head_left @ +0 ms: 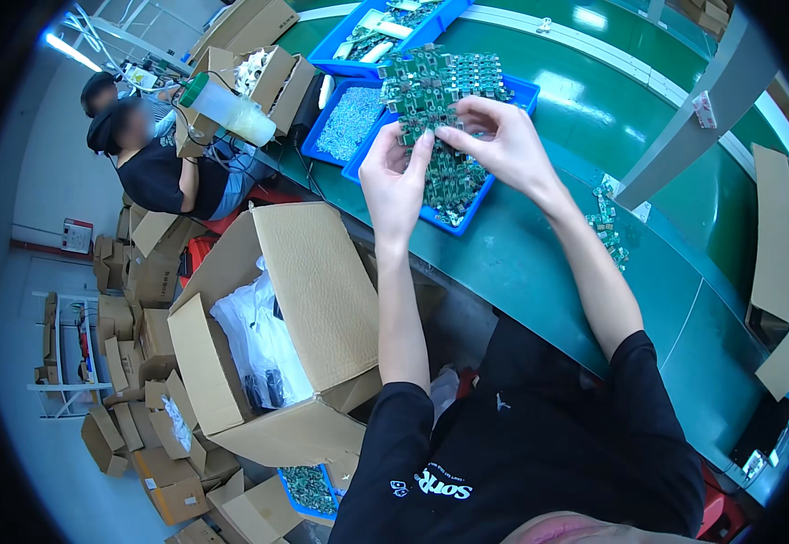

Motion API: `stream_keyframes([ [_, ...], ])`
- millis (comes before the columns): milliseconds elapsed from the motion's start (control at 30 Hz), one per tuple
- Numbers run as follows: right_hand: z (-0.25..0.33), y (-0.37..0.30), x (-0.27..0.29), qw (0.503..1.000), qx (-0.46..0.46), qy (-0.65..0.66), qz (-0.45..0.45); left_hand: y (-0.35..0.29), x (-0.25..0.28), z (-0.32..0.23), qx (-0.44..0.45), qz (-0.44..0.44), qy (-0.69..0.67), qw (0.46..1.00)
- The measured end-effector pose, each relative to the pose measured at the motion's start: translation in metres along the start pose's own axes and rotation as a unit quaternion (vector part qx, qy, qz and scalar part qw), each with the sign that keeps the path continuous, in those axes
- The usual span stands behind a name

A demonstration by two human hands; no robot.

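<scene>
Hands up over blue bin [467, 207] at left table [539, 263] edge: left hand [394, 177] and right hand [494, 136] both pinching green circuit board [426, 95], held above so loose bits drop into bin.

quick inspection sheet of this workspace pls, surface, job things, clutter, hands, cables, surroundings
surface: green bench, curved edge
job's things: green circuit board panel held over blue tray of boards
clutter: loose boards on bench; more blue trays
grips: left hand and right hand both pinch the panel
cables: nothing seen
surroundings: open cardboard box with plastic bag; stacked boxes; co-worker seated at left
</scene>
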State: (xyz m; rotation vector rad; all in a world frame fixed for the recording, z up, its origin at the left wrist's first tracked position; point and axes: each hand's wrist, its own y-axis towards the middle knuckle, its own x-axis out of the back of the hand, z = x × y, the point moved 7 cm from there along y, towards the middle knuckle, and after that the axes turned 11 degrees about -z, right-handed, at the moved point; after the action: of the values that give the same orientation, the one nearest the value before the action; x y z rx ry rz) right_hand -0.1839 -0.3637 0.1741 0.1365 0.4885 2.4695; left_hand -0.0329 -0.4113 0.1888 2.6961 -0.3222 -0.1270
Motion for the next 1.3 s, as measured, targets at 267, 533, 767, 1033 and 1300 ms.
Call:
stream_keyframes([
  [267, 0.024, -0.003, 0.002, 0.975, -0.085, 0.195, 0.066, -0.025, 0.002, 0.002, 0.075, 0.139, -0.013, 0.987],
  [533, 0.006, -0.004, -0.006, 0.932, -0.186, 0.303, 0.065, -0.049, -0.005, -0.012, 0.123, 0.193, -0.012, 0.973],
  [767, -0.004, -0.017, -0.031, 0.849, -0.325, 0.401, 0.115, -0.040, 0.005, -0.003, 0.061, 0.201, 0.026, 0.977],
  [1033, -0.016, 0.004, 0.001, 0.957, -0.187, 0.218, 0.028, -0.009, 0.005, 0.033, 0.031, 0.104, 0.123, 0.986],
  [1300, 0.010, 0.007, 0.006, 0.987, -0.038, 0.143, 0.063, 0.002, 0.015, 0.073, 0.013, 0.053, 0.271, 0.961],
])
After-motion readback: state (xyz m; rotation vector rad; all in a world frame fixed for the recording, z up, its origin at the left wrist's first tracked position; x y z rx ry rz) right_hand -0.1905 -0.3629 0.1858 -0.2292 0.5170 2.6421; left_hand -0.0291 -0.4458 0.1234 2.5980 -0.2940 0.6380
